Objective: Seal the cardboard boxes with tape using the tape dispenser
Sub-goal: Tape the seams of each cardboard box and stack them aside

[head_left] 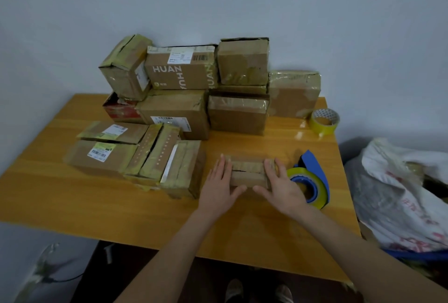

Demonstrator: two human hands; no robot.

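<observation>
Both hands, left hand (219,187) and right hand (282,187), press flat with straight fingers on the small box (248,176), toward the desk's (145,205) right edge. The box's seam runs left-right. The tape dispenser (315,181) lies just beside the right hand, the nearer one.

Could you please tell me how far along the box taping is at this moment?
Done: most stacked boxes at the back carry tape. In hand: the left hand and right hand press flat on the flaps of the small box, whose centre seam gapes untaped. Left: picking up the tape dispenser, lying beside the right hand, and sealing this box.
</observation>
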